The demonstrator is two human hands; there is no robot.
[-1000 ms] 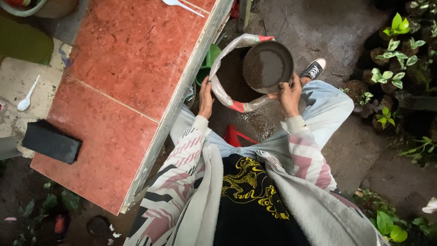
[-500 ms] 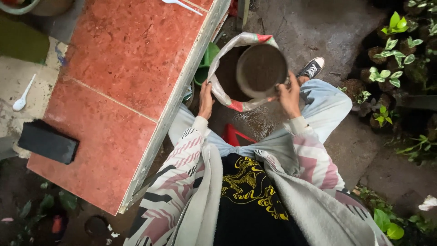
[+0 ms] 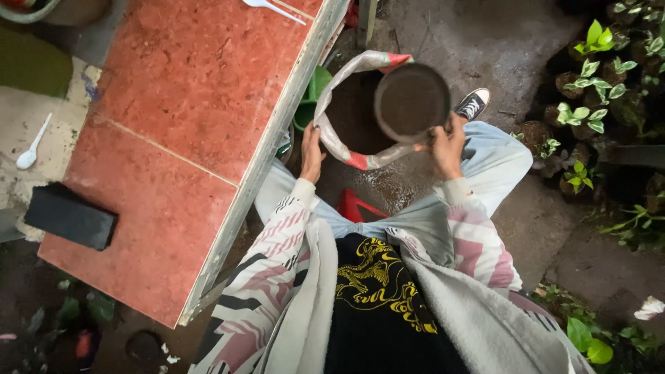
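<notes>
The right hand (image 3: 447,145) gripped a soil-filled pot (image 3: 411,102) above the open sack (image 3: 353,104); at nine o'clock, the left hand (image 3: 311,154) pinched the sack's rim

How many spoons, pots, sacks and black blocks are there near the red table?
White spoons: 2
Round pot of soil in the right hand: 1
Sack held open by the left hand: 1
Black block: 1
Total: 5

A red, mottled worktop (image 3: 187,125) is seen beside a white sack (image 3: 346,149) edged in red and green. The round pot (image 3: 412,102) appears dark brown, perhaps black. Sleeves (image 3: 270,270) are patterned pink, white and black.
</notes>
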